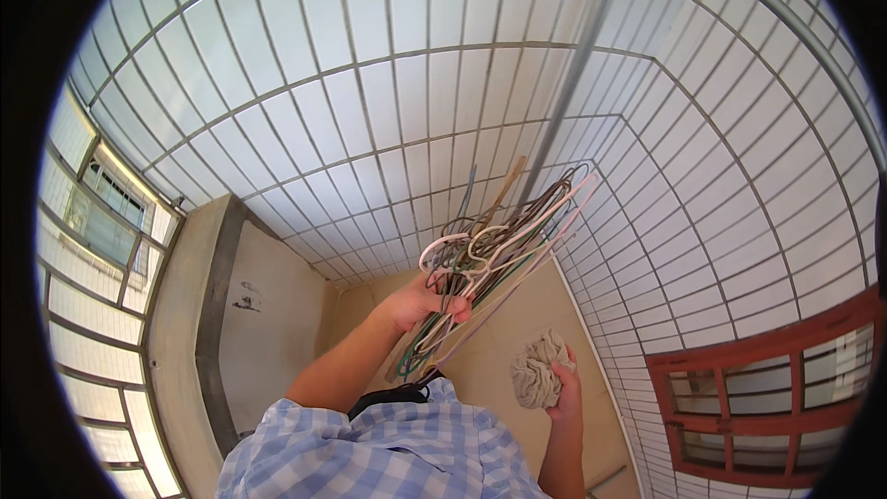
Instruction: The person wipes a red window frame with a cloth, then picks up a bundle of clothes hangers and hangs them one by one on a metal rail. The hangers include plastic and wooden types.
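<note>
A bunch of wire clothes hangers (pixel 516 235), in pink, dark, green and purple, is gripped in my left hand (pixel 433 305) near the hooks. The bunch spreads in front of my chest, some ends pointing up and right, others hanging down towards my shirt (pixel 388 457). Lower on the right, my right hand (pixel 567 388) holds a crumpled beige cloth (pixel 539 371), apart from the hangers. The palm behind the cloth is hidden. Where the individual hangers cross, they are too tangled to tell apart.
White tiled walls (pixel 429 97) meet in a corner ahead. A metal pole (pixel 578 62) slants down behind the hangers. On the left stand a concrete ledge (pixel 173 319) and a barred window opening (pixel 97 333). A red-framed window (pixel 759 423) is on the right, above the tan floor (pixel 506 333).
</note>
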Demonstrator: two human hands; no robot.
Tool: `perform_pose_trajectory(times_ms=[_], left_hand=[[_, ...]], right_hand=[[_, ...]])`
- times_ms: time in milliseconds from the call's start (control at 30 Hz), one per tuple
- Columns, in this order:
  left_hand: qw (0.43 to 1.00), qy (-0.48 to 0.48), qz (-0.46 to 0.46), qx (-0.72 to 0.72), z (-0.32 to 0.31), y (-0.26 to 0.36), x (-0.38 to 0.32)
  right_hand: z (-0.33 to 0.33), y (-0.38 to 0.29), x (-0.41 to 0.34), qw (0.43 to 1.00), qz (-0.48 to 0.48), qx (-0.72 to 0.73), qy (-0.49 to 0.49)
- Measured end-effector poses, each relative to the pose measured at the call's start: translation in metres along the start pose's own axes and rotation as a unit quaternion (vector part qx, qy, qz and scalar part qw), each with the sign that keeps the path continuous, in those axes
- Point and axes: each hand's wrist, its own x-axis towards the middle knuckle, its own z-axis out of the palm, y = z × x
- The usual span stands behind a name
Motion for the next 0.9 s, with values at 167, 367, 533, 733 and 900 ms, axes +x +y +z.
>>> perform_pose_trajectory(times_ms=[167, 367, 533, 733, 900], left_hand=[[0.999, 0.008, -0.033, 0.040, 0.030, -0.020, 0.001], [0.995, -0.061, -0.072, 0.042, 0.041, -0.051, 0.020], [0.970, -0.170, -0.139, 0.102, 0.052, -0.079, 0.068], [0.918, -0.321, -0.182, 0.148, 0.069, -0.121, 0.123], [0.843, -0.437, -0.274, 0.155, 0.040, -0.150, 0.135]], right_hand=[[-0.063, 0.008, -0.036, 0.970, 0.070, 0.223, 0.068], [-0.098, 0.013, -0.091, 0.937, -0.070, 0.340, 0.043], [-0.114, 0.017, -0.181, 0.933, -0.213, 0.261, 0.125], [-0.095, 0.111, -0.306, 0.737, -0.359, 0.333, 0.466], [-0.001, 0.236, -0.453, 0.459, -0.433, 0.293, 0.718]])
